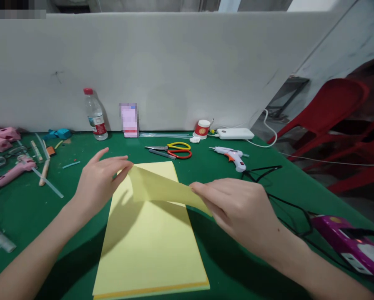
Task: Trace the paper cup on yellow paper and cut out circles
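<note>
A piece of yellow paper (164,187) is held up between my two hands, above a stack of yellow paper (149,254) lying on the green table. My left hand (101,177) pinches its upper left corner between thumb and fingers, with the index finger raised. At the other end, my right hand (237,204) grips the paper's right side, and the fingertips beneath are hidden. Beyond the stack lie scissors (171,150) with yellow and red handles. A white glue gun (232,156) rests past my right hand.
A water bottle (96,116), a phone (129,121), a red-and-white paper cup (202,129) and a white power strip (235,133) line the back panel. A pink glue gun (14,171) and scraps lie left. Right are black cables and a purple power strip (349,243).
</note>
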### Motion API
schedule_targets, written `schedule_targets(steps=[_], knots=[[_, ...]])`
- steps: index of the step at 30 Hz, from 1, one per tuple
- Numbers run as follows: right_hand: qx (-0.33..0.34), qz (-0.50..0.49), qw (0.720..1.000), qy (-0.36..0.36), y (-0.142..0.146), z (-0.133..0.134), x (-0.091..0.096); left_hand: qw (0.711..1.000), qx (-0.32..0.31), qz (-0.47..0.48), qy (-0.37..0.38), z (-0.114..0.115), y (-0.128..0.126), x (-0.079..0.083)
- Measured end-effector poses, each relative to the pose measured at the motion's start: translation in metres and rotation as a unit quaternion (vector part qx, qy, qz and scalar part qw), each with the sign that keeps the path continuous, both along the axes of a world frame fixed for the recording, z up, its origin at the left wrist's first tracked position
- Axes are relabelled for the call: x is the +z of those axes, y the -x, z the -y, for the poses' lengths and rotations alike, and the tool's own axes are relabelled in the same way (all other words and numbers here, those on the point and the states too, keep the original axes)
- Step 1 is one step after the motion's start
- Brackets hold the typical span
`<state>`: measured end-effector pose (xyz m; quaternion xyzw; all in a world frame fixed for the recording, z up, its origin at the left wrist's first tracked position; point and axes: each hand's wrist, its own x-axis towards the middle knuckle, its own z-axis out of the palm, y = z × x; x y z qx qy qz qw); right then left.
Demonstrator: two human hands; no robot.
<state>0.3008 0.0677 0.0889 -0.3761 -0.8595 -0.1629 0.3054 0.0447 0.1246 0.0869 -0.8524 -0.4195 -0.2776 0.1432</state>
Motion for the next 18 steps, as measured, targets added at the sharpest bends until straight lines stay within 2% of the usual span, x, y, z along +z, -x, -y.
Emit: schedule_targets(steps=[4, 6, 7, 8, 9, 11, 12, 13, 15, 18], knots=[[-0.026, -0.016, 0.999, 0.014, -0.015, 0.001, 0.003, 0.995, 0.071, 0.051, 0.051, -0.018, 0.019, 0.001], [-0.044, -0.091, 0.993, 0.056, -0.023, -0.001, 0.003, 0.988, 0.091, 0.084, 0.097, -0.029, 0.028, -0.001], [-0.058, -0.153, 0.982, 0.098, -0.027, -0.004, 0.001, 0.983, 0.084, 0.095, 0.131, -0.034, 0.031, -0.004], [-0.072, -0.23, 0.957, 0.161, -0.031, -0.009, -0.001, 0.978, 0.067, 0.102, 0.17, -0.038, 0.032, -0.007], [-0.084, -0.311, 0.917, 0.235, -0.034, -0.014, -0.003, 0.971, 0.043, 0.103, 0.21, -0.042, 0.033, -0.01], [-0.091, -0.434, 0.816, 0.371, -0.04, -0.027, -0.01, 0.956, -0.009, 0.09, 0.278, -0.046, 0.031, -0.016], [-0.086, -0.463, 0.781, 0.41, -0.043, -0.034, -0.014, 0.949, -0.027, 0.081, 0.302, -0.045, 0.029, -0.018], [-0.081, -0.482, 0.757, 0.434, -0.045, -0.041, -0.018, 0.944, -0.037, 0.073, 0.318, -0.042, 0.026, -0.017], [-0.076, -0.498, 0.74, 0.446, -0.049, -0.052, -0.026, 0.941, -0.037, 0.063, 0.331, -0.029, 0.018, -0.01], [-0.071, -0.522, 0.711, 0.466, -0.049, -0.062, -0.039, 0.94, -0.051, 0.048, 0.334, 0.009, -0.003, 0.009]])
